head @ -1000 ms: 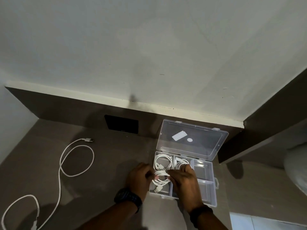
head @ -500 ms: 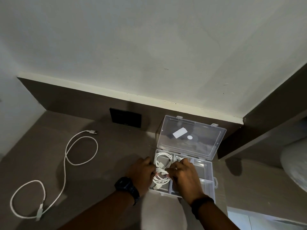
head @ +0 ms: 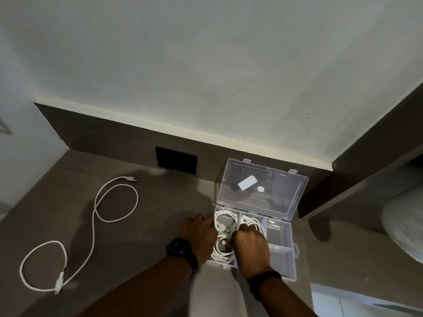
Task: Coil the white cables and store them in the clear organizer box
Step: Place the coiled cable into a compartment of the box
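Note:
The clear organizer box [head: 281, 259] stands open on the brown counter, its lid [head: 261, 191] leaning back against the wall. Two coiled white cables [head: 225, 221] fill its far left compartments. A third coiled cable [head: 220, 251] lies in the near left compartment. My left hand [head: 200, 236] and my right hand [head: 250, 250] both press on this coil from either side, fingers curled on it. One loose white cable [head: 96, 216] snakes uncoiled over the counter at the left.
A black wall socket plate [head: 176, 160] sits on the dark backsplash behind the counter. A dark shelf edge [head: 366, 179] juts out at the right, with a pale rounded object [head: 405, 227] under it. The box's right compartments hold nothing.
The view has shifted slightly, so the box and loose cable sit further right. Both hands have stayed on the coil in the near left compartment, pressing it lower into the box.

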The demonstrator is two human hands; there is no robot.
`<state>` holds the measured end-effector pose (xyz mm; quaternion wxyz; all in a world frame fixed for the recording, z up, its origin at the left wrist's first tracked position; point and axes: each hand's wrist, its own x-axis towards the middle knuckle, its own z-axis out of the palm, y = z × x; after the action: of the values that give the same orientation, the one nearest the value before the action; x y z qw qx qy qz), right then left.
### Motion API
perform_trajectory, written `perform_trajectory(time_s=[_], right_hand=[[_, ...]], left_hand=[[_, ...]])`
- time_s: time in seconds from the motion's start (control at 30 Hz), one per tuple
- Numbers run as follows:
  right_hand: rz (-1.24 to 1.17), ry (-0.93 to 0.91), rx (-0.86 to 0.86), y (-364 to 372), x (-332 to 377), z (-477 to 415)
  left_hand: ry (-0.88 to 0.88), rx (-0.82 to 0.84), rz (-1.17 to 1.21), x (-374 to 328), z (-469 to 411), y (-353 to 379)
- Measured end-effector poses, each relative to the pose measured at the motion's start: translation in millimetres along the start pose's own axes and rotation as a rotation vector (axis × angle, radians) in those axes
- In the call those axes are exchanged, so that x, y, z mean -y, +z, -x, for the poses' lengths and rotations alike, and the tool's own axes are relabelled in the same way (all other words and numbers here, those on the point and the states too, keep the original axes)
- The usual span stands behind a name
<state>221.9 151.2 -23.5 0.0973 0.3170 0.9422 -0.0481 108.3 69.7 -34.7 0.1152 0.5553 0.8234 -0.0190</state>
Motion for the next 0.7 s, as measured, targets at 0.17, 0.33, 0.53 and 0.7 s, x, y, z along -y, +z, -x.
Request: perform_trajectory(time_s=[0.17,0.33,0.53,0.7], right_hand=[[-0.015,-0.037,-0.010,-5,2,10],[-0.068,-0.051,-0.059,-5,-3,20],[-0.303,0.057,-0.210,-20,0,19],[-0.432,-0.043,-0.338,-38,40,-11]], left_hand=[[0.015,-0.024,-0.003,1,4,8],[-0.012,0.018,0.099,5,9,18],[-0.097,-0.115,0.425,32,16,-1],[-0.517,-0.445,0.755,125,37,-18]])
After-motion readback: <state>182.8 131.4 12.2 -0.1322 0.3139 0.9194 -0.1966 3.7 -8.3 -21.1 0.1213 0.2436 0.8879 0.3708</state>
